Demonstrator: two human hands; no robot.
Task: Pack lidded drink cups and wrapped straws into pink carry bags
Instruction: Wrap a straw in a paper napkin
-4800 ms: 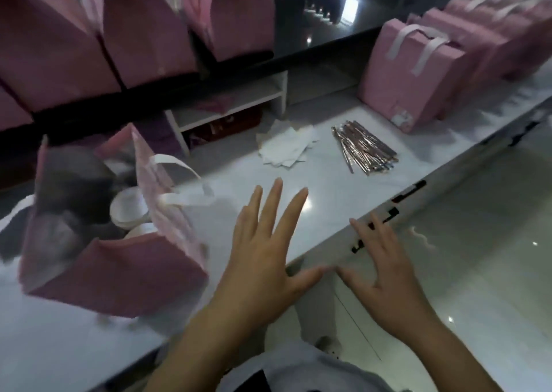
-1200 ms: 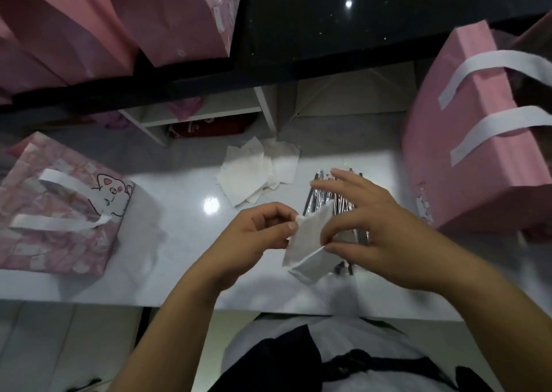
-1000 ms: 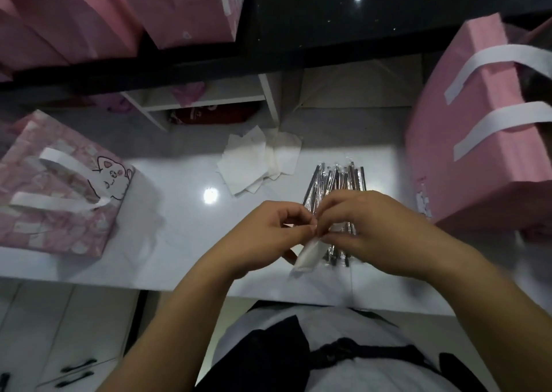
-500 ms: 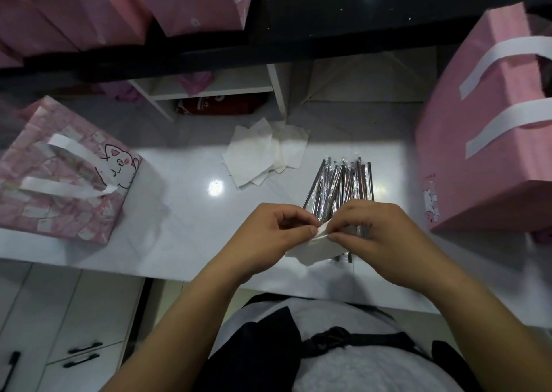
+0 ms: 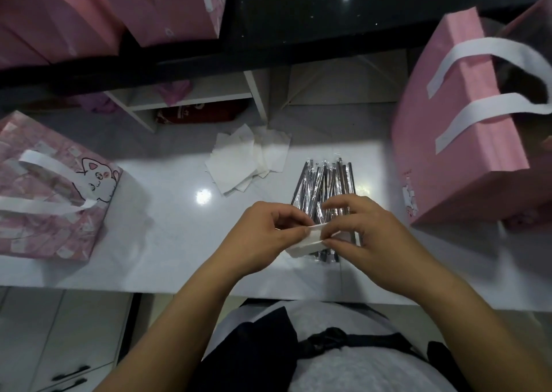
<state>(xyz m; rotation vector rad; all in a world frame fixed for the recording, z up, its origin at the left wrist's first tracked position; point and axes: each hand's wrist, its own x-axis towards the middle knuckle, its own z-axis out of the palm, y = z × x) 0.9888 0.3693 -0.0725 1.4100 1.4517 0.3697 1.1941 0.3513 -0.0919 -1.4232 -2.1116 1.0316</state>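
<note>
White shiny counter [image 5: 167, 242] holds silver wrapped straws [image 5: 325, 179], and above them the left hand [image 5: 263, 236] and right hand [image 5: 367, 239] pinch a white paper napkin [image 5: 307, 243], now folded smaller, so it looks nearly ready to pack.

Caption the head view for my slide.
Left hand and right hand pinch a folded white napkin over the wrapped straws on the counter.
</note>
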